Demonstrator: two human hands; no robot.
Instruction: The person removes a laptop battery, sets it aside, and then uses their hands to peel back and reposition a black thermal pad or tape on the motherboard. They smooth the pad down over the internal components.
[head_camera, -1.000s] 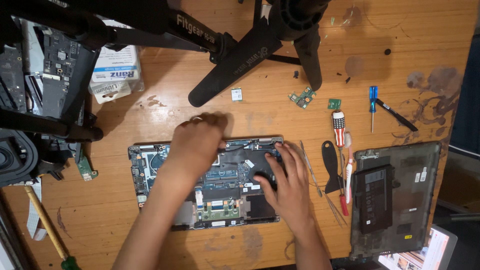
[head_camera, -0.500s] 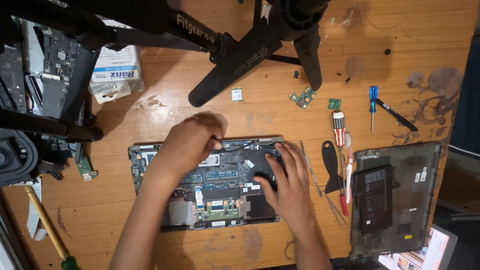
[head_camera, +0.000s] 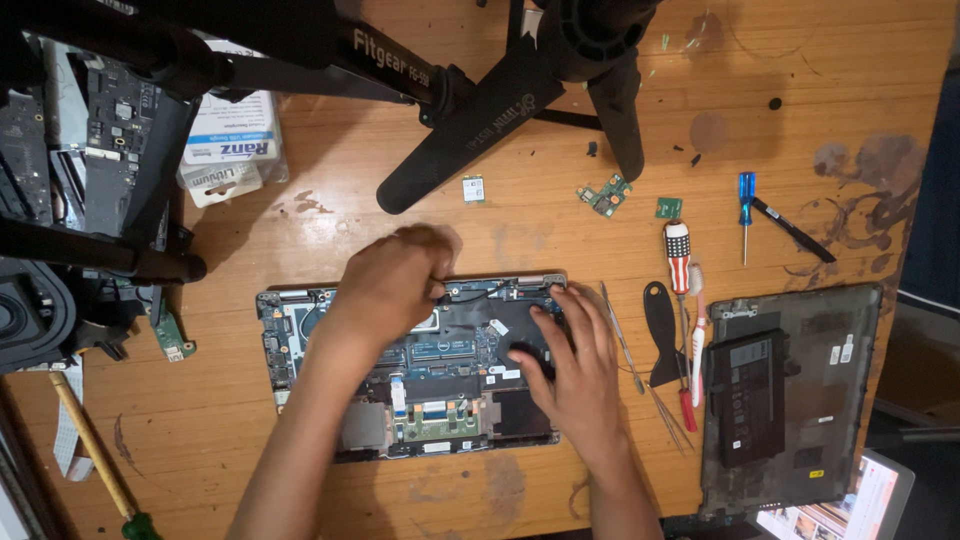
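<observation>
While the left hand (head_camera: 392, 283) curls over the upper middle of the opened laptop chassis (head_camera: 415, 365), its fingers bunch near a thin black cable (head_camera: 480, 293) along the hinge edge; whether they actually pinch it I cannot tell, since the knuckles hide the tips. The right hand (head_camera: 572, 360) lies flat and spread, fingertips pressing the dark fan area just right of that grip, grasping nothing. A good pull here looks to be gentle and low, with the flat hand steadying the board. Right of the pressing hand lie a metal spudger (head_camera: 622, 335), a black pry tool (head_camera: 662, 330) and a striped-handle screwdriver (head_camera: 681, 300), close enough to snag a wrist. Beyond them rests the removed bottom cover (head_camera: 840, 400). Black tripod legs (head_camera: 480, 130) stand above the grip.
</observation>
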